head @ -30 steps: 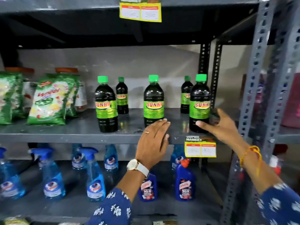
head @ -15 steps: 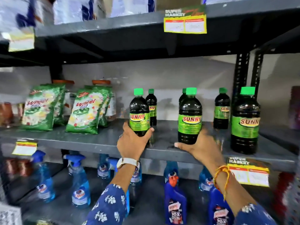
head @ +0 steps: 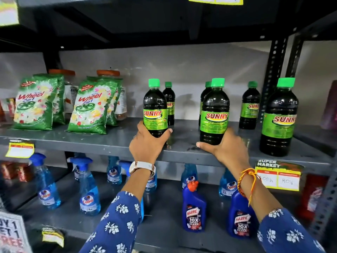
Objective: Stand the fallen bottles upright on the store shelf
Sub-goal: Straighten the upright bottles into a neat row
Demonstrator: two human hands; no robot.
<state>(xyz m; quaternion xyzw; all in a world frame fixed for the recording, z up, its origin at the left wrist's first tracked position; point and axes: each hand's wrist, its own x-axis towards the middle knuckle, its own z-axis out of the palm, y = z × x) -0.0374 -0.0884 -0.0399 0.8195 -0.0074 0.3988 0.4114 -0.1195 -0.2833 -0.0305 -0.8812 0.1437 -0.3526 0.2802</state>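
Observation:
Several dark Sunny bottles with green caps stand upright on the grey middle shelf (head: pixel 94 143). My left hand (head: pixel 148 143) is wrapped around the base of the left front bottle (head: pixel 155 108). My right hand (head: pixel 225 146) grips the base of the middle front bottle (head: pixel 214 114). A third large bottle (head: pixel 279 117) stands free at the right. Smaller bottles stand behind: one (head: pixel 170 105) behind the left bottle, one (head: pixel 250 106) further right, and one mostly hidden behind the middle bottle. No bottle lies on its side in view.
Green Wheel detergent packets (head: pixel 91 106) and orange-lidded jars (head: pixel 109 73) fill the shelf's left part. Below are blue Colin spray bottles (head: pixel 89 196) and Harpic bottles (head: pixel 194 210). A yellow price tag (head: pixel 278 177) hangs on the shelf edge. A steel upright (head: pixel 273 70) stands at the right.
One second ago both hands rested open at the shelf edge. They have since closed around the bases of two front bottles. The view shifted right then closer.

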